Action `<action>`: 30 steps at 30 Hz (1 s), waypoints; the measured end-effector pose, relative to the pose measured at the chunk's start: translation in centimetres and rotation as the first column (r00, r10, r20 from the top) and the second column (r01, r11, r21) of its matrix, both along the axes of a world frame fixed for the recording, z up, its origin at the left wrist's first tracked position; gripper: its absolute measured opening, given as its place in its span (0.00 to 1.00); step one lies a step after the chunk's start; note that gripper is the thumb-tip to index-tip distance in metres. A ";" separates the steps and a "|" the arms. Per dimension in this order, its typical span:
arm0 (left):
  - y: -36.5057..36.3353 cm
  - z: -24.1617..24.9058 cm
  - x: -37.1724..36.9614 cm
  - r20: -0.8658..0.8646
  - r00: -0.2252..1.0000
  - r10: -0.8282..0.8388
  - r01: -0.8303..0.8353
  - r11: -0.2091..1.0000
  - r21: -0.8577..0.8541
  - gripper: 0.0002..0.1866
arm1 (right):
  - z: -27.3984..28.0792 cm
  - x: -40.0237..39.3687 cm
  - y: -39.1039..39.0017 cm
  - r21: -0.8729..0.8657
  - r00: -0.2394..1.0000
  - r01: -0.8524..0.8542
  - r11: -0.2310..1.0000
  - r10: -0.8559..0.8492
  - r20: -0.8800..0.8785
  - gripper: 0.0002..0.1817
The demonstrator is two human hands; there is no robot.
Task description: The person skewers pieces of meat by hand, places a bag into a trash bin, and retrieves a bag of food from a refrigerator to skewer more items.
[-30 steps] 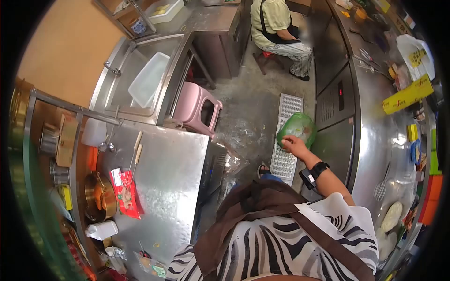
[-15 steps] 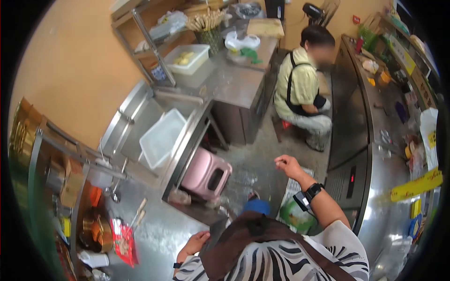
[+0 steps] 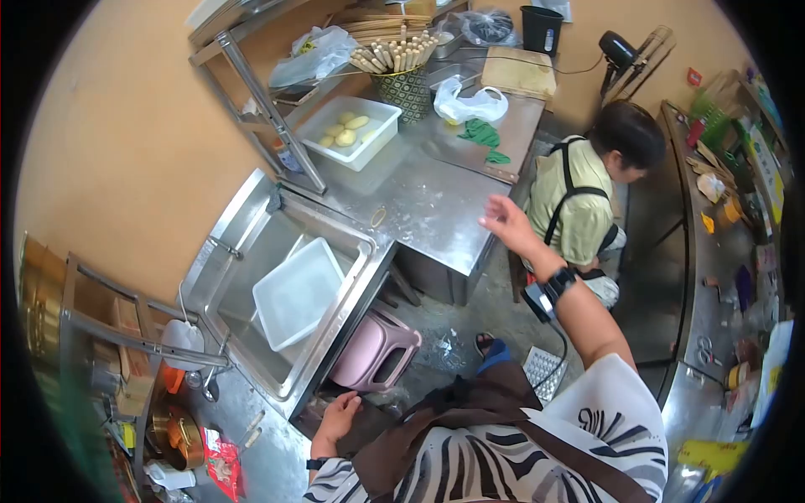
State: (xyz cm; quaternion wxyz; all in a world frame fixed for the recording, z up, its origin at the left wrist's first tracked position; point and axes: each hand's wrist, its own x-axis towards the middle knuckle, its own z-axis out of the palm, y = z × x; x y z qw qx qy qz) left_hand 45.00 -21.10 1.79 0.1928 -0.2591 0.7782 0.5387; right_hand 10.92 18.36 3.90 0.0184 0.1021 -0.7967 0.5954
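Note:
My right hand (image 3: pixel 510 225) is held out in the air in front of the steel counter's corner, fingers loosely apart with nothing in them. A black watch-like band with a small device (image 3: pixel 547 293) and a cable sits on that wrist. Low on the left, my left hand (image 3: pixel 338 419) hangs near the edge of the steel worktop, fingers slightly bent and nothing visible in them. Close to it stands a pink plastic stool (image 3: pixel 377 348). Beyond, a steel sink (image 3: pixel 369 251) holds a white plastic tub (image 3: pixel 299 293), tilted inside it.
A co-worker (image 3: pixel 579 193) crouches in the aisle at right, beside steel cabinets (image 3: pixel 658 251). On the far counter are a white tub (image 3: pixel 381 138) with peeled potatoes, a patterned basket (image 3: pixel 404 96) of sticks and a cutting board (image 3: pixel 520 71). A copper-coloured pot (image 3: pixel 189 432) stands at lower left.
The view has moved toward the sink and far counter. My right hand now appears higher, in front of the counter corner. My left hand stays low and without anything visible in it.

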 end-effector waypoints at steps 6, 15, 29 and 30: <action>4.2 -0.9 -1.4 0.031 0.937 0.347 -0.346 0.938 -0.014 0.20 | 4.9 -22.3 -6.0 -0.109 0.973 0.007 0.994 -0.032 -0.230 0.39; 14.5 5.2 -3.0 0.191 0.764 0.617 -0.576 0.784 -0.231 0.23 | 9.7 -42.3 -16.8 -0.172 0.844 0.399 0.901 -0.434 -0.314 0.39; 19.3 3.2 -2.8 0.171 0.742 0.648 -0.592 0.754 -0.284 0.27 | 8.5 -48.5 -18.7 -0.185 0.703 0.368 0.911 -0.403 -0.586 0.24; 19.3 2.5 -2.2 0.174 0.725 0.666 -0.613 0.740 -0.279 0.27 | 8.4 -49.2 -18.4 -0.168 0.717 0.358 0.918 -0.386 -0.581 0.24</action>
